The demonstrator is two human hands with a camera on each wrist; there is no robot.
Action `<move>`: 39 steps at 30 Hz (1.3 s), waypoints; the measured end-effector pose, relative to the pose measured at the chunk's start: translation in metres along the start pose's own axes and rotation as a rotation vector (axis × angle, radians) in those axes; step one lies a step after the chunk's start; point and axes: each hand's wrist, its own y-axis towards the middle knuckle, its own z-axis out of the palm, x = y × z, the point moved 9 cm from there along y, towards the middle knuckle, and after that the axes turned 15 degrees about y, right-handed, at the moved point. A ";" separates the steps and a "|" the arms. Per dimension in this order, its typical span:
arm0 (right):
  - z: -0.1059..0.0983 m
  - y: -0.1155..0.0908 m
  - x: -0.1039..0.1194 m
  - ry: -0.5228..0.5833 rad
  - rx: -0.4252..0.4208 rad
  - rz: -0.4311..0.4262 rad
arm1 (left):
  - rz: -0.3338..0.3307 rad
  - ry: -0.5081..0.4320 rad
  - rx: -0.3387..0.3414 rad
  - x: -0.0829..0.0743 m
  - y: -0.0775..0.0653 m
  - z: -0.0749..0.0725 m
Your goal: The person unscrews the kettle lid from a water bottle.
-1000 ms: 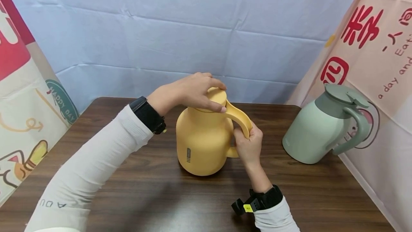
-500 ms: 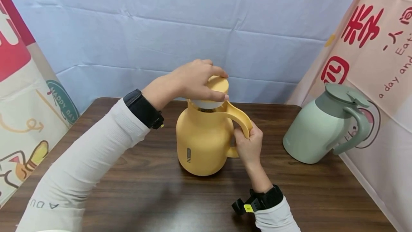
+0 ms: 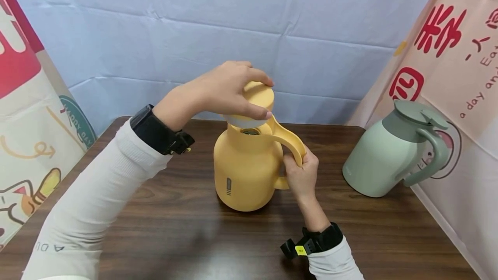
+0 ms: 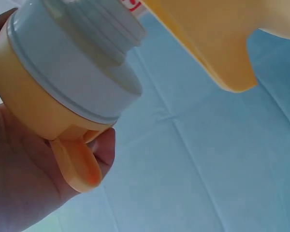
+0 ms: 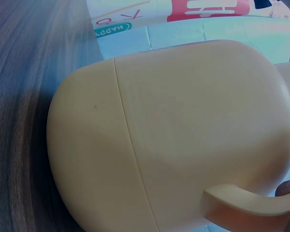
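Note:
A yellow thermos jug point(image 3: 247, 172) stands upright on the brown wooden table point(image 3: 163, 228). My right hand point(image 3: 303, 174) grips its handle point(image 3: 292, 141) from the right. Above the mouth, my left hand point(image 3: 225, 87) holds the lid point(image 3: 260, 95) with fingers and thumb around its sides. The left wrist view shows the lid point(image 4: 63, 72) tilted, its pale threaded plug point(image 4: 106, 24) clear of the spout and a small yellow tab point(image 4: 77, 164) at its edge. Part of the jug's dark opening point(image 3: 250, 132) shows below the lid. In the right wrist view, the jug's body point(image 5: 183, 125) fills most of the picture.
A pale green thermos jug point(image 3: 383, 154) stands at the right of the table, its handle point(image 3: 433, 157) toward the right. Behind the table hangs a light blue cloth point(image 3: 175, 46). Printed cloths hang on the left point(image 3: 35, 141) and right point(image 3: 447, 55).
My left hand has lifted the lid off the jug's mouth, then shifted it slightly left, uncovering part of the opening. The right hand and the jug have stayed in place.

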 end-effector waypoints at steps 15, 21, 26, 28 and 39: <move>-0.013 0.002 -0.027 -0.008 -0.027 -0.026 | -0.060 0.023 0.065 0.020 -0.042 -0.005; -0.008 0.002 -0.017 -0.006 -0.022 -0.004 | -0.084 0.038 0.112 0.037 -0.057 0.012; 0.001 0.001 0.002 -0.015 -0.012 -0.005 | -0.118 0.000 0.148 0.052 -0.068 0.028; 0.002 0.001 0.003 -0.014 -0.013 0.001 | -0.135 -0.015 0.171 0.057 -0.072 0.037; -0.001 0.002 -0.002 0.003 -0.014 -0.015 | -0.217 -0.048 0.247 0.084 -0.086 0.078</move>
